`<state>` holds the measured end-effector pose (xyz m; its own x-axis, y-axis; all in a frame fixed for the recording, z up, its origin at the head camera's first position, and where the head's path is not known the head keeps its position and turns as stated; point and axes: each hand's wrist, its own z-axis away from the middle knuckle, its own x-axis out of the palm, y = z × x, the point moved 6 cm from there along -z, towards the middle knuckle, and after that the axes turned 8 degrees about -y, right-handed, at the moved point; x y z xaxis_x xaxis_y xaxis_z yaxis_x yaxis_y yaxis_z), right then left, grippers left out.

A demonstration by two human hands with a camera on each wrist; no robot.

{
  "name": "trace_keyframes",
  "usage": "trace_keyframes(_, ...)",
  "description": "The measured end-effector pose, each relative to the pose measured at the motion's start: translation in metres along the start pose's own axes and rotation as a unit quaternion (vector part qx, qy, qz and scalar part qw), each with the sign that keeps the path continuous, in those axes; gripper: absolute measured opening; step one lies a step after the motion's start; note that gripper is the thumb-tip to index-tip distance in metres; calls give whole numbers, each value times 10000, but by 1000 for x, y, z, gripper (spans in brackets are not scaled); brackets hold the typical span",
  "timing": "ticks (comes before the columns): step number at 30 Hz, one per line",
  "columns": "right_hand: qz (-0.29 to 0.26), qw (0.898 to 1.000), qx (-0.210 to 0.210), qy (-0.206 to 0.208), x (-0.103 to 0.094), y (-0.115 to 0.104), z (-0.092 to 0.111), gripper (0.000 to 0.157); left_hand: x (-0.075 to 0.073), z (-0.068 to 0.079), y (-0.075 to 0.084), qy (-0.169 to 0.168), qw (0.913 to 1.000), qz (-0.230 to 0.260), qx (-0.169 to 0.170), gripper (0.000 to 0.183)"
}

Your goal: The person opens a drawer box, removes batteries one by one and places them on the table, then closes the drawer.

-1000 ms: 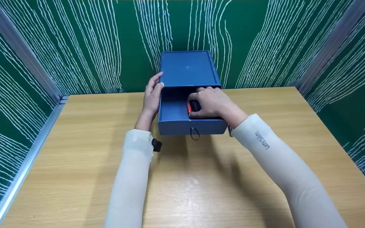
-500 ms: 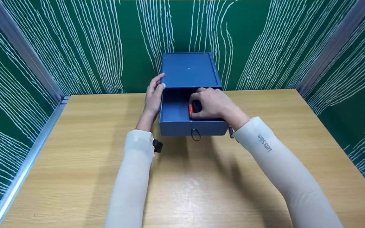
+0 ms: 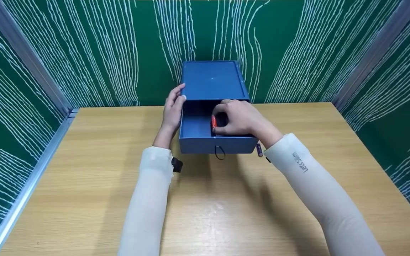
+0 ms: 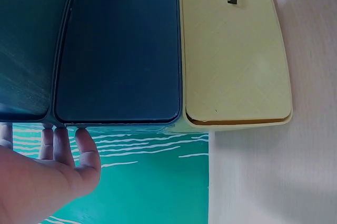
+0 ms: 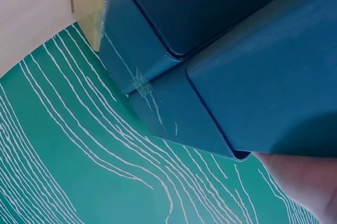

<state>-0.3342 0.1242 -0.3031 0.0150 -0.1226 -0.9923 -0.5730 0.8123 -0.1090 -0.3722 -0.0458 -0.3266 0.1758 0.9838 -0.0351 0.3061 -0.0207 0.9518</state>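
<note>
A stacked drawer unit point(image 3: 212, 80) stands at the back of the table, its top blue drawer point(image 3: 196, 122) pulled out. My left hand point(image 3: 172, 112) rests against the unit's left side, fingers fairly straight. In the left wrist view its fingertips point(image 4: 87, 142) touch the drawers' edge. Inside the open drawer, at its right half, my right hand point(image 3: 238, 117) is curled round a small red battery point(image 3: 214, 122); the drawer front and the hand hide part of it. In the right wrist view only a strip of that hand point(image 5: 305, 179) shows beside the blue drawer.
A dark purple battery point(image 3: 259, 149) lies on the wooden table point(image 3: 101, 177), right of the drawer front. A dark loop pull point(image 3: 220, 153) hangs from that front. Below are a dark blue drawer point(image 4: 121, 50) and a yellow one point(image 4: 237, 50). Green walls point(image 3: 287, 21) surround the table.
My right hand keeps hold of the red battery and has shifted slightly; more of the purple battery shows beside the sleeve. The left hand stays at the unit's side.
</note>
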Motion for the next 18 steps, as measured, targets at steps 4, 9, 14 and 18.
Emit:
trace_keyframes(4, -76, 10000, 5, -25, 0, 1, 2, 44, 2, 0, -1, -17, 10000, -4, -18, 42)
trace_keyframes(9, -187, 9998, 11, -66, -1, 1, 5, 43, 2, 0, -2, -19, 10000, 33, -55, 42)
trace_keyframes(14, -238, 9997, -39, 9, -8, -3, 8, 42, 0, 1, -2, 1, 9999, 13, -154, 42)
trace_keyframes(18, -246, 9996, -88, 73, -16, -7, 12, 43, -1, 1, -3, 25, 9998, -15, -196, 42)
